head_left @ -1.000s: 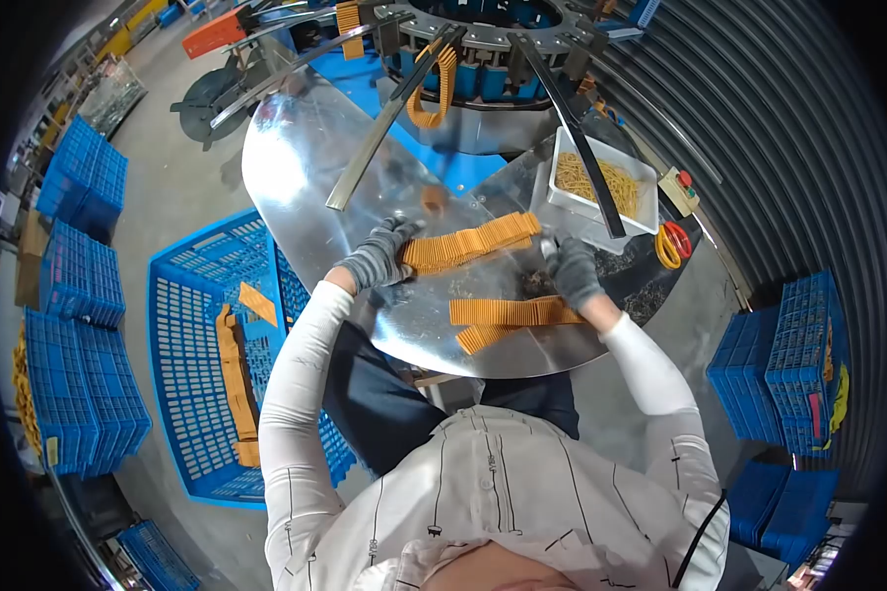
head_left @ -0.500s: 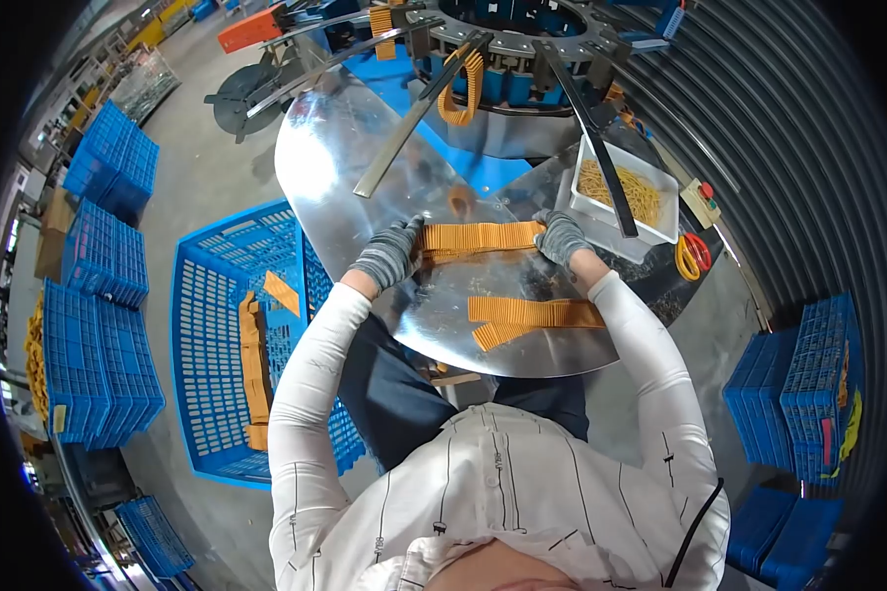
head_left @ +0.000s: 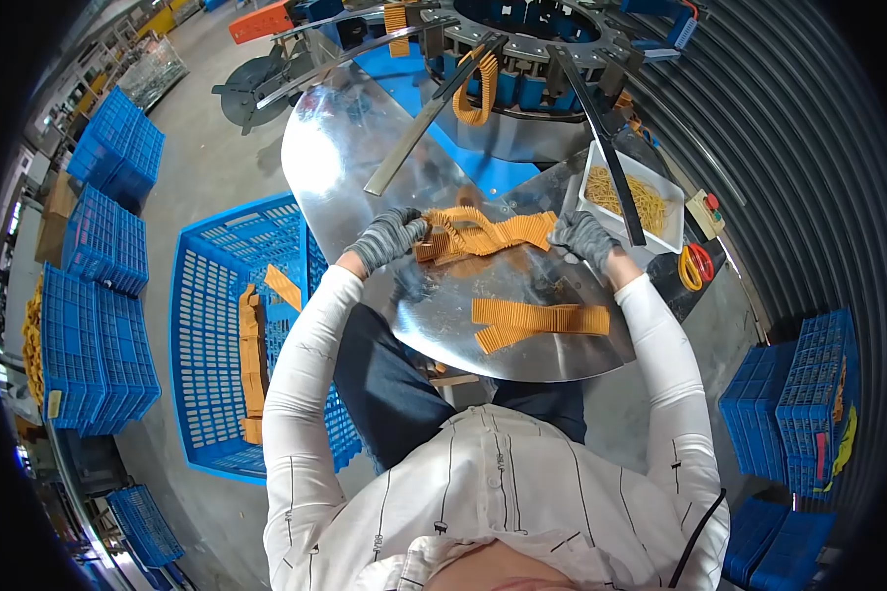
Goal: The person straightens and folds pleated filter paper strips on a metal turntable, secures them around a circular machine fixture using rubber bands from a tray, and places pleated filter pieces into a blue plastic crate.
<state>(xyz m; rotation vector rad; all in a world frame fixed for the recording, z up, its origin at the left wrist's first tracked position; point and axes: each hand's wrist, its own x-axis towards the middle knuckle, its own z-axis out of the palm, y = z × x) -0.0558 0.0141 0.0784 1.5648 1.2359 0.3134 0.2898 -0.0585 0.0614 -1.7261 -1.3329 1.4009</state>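
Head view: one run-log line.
left hand: grips orange strips, left end | right hand: grips right end | shape: twisted, loose | crossed strips: on metal table, untouched

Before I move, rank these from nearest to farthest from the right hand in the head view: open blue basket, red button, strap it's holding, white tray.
From the right hand:
1. Orange strap, in its fingers.
2. White tray, just ahead.
3. Red button, ahead, right.
4. Open blue basket, far left.
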